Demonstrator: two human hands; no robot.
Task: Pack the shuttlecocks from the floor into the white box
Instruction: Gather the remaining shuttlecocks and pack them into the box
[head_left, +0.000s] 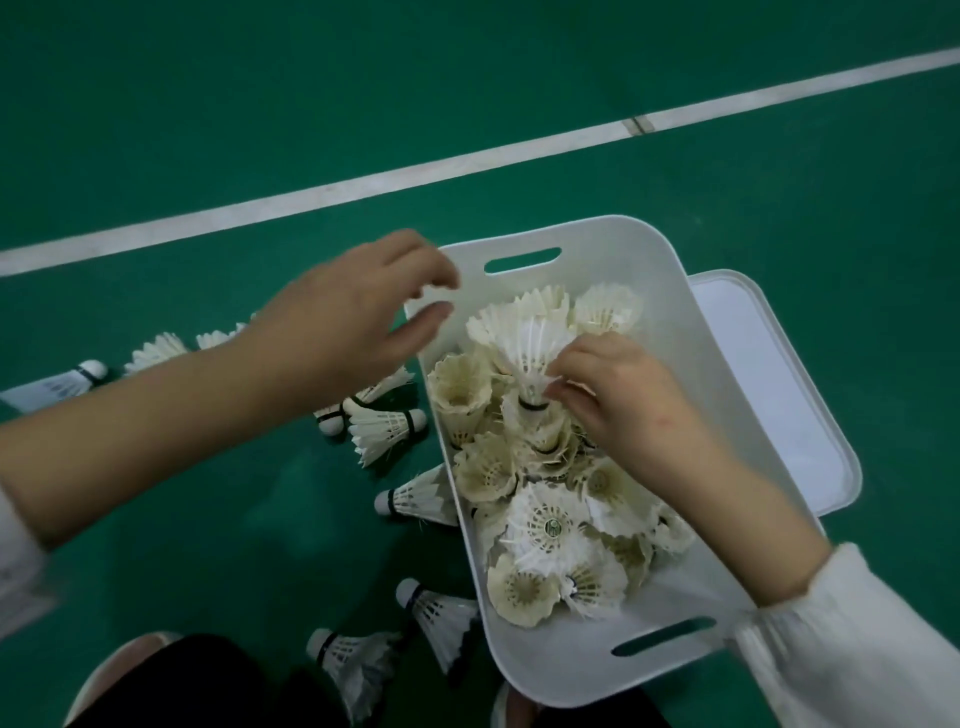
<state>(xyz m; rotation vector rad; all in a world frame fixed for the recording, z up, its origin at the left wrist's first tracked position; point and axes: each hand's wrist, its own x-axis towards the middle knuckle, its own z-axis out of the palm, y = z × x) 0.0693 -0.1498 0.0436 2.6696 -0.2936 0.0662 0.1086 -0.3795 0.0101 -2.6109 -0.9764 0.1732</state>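
The white box (613, 244) stands on the green floor, holding several shuttlecocks stacked feathers up. My right hand (618, 400) is inside the box and pinches a white shuttlecock (524, 338) near its cork, feathers fanned away from me. My left hand (358, 312) hovers over the box's left rim with fingers loosely spread, holding nothing. Several shuttlecocks lie on the floor left of the box, among them one (384, 426) by the wall, one (415, 496) lower down and one (441, 618) near my knees.
The box lid (779, 395) lies under or beside the box on the right. A white court line (363, 184) crosses the floor beyond. More shuttlecocks (62, 382) lie far left. My dark trousers and shoes (171, 686) fill the bottom left.
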